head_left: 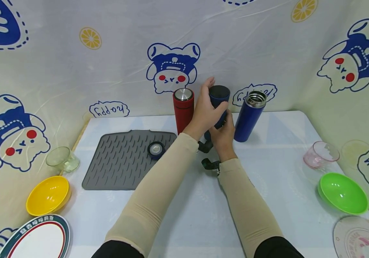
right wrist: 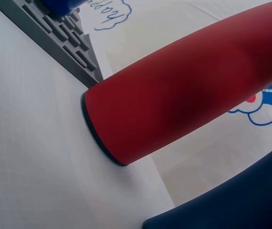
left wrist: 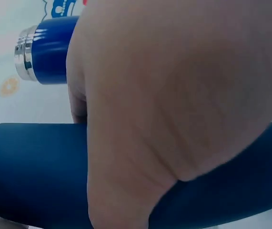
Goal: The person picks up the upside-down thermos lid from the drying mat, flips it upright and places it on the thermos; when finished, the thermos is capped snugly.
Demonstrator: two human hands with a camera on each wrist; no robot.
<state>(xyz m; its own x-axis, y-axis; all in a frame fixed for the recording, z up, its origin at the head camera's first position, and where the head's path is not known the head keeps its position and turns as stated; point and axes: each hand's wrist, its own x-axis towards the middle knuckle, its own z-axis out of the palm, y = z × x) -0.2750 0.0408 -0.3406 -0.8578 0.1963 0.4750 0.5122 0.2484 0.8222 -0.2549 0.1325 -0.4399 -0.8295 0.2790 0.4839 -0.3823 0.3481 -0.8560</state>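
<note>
A dark blue vacuum flask stands at the back of the table, its round top dark. My left hand wraps the flask's upper part, and my right hand grips it lower down. In the left wrist view the left hand lies across the flask. To its left stands a red flask with a silver top; the right wrist view shows this red flask close up. On the right is a bright blue flask with a bare metal neck and no lid.
A grey drying mat holds a dark blue lid. At left are a greenish glass, a yellow bowl and a plate. A pink glass, green bowl and pale plate are at right.
</note>
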